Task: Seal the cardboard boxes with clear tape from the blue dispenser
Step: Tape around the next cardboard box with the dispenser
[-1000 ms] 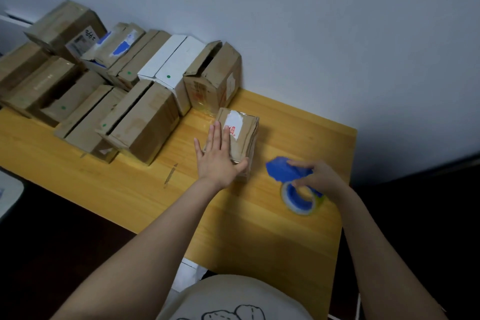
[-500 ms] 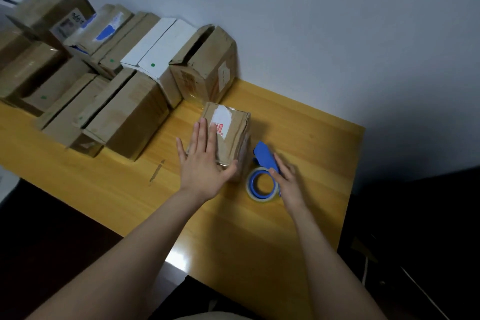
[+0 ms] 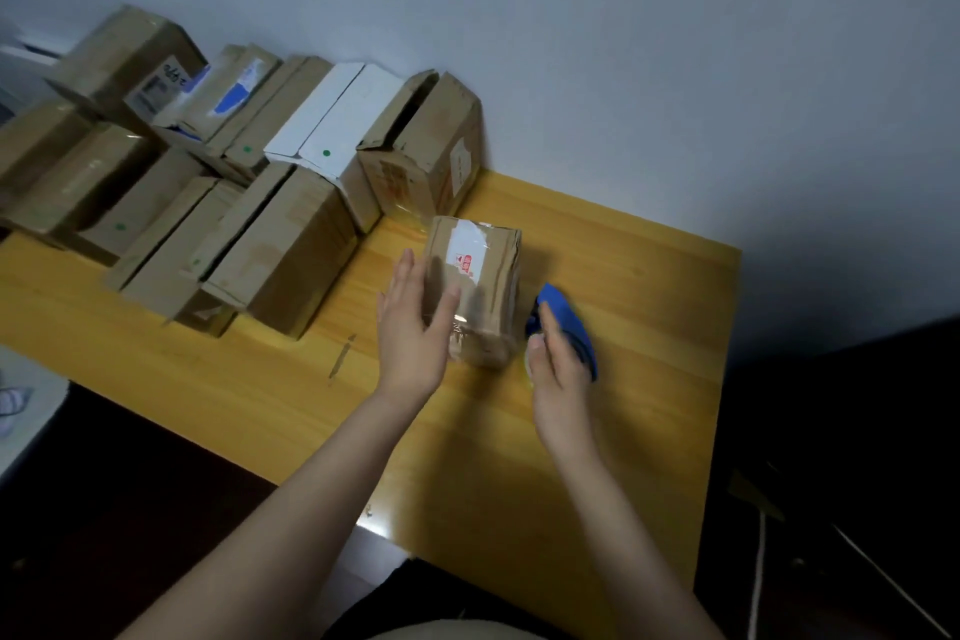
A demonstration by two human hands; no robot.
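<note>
A small cardboard box [image 3: 480, 276] with a torn white label and shiny tape stands on the yellow wooden table [image 3: 623, 276]. My left hand [image 3: 410, 327] rests against its left side, fingers spread, thumb across the near front face. My right hand [image 3: 558, 374] holds the blue tape dispenser [image 3: 569, 322] upright against the box's right lower edge. The tape roll is mostly hidden behind that hand.
Several cardboard boxes [image 3: 280, 244] and a white box [image 3: 337, 130] crowd the table's left and back, up to the grey wall. An open-flapped box [image 3: 426, 151] stands just behind the small one. The table's right edge [image 3: 727, 353] drops to dark floor.
My right hand brought the dispenser from the open table in to the box's right side and tipped it upright. My left hand slid from the box's top to its left side.
</note>
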